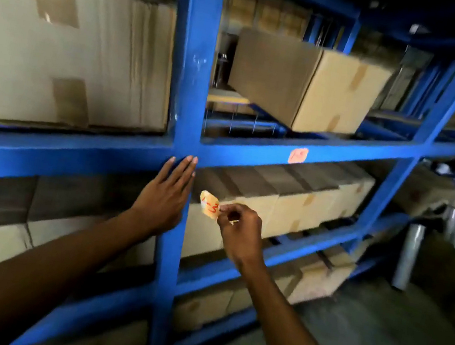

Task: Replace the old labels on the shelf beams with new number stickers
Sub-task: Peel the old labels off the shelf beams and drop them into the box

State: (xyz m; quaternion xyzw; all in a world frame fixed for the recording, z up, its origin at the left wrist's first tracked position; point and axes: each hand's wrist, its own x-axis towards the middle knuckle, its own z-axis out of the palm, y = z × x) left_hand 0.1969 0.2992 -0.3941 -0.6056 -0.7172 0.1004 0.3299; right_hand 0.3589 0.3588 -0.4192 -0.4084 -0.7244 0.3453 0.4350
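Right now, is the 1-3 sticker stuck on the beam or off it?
Off: the sticker hangs curled from the right hand, below the beam.

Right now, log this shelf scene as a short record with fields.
left hand: flat, open, on the blue upright
right hand: pinching a yellow sticker marked 1-3 in red
sticker position: off the rack, in front of the boxes
beam: carries an orange label, writing blurred
top shelf: large box
far right: shiny rolls
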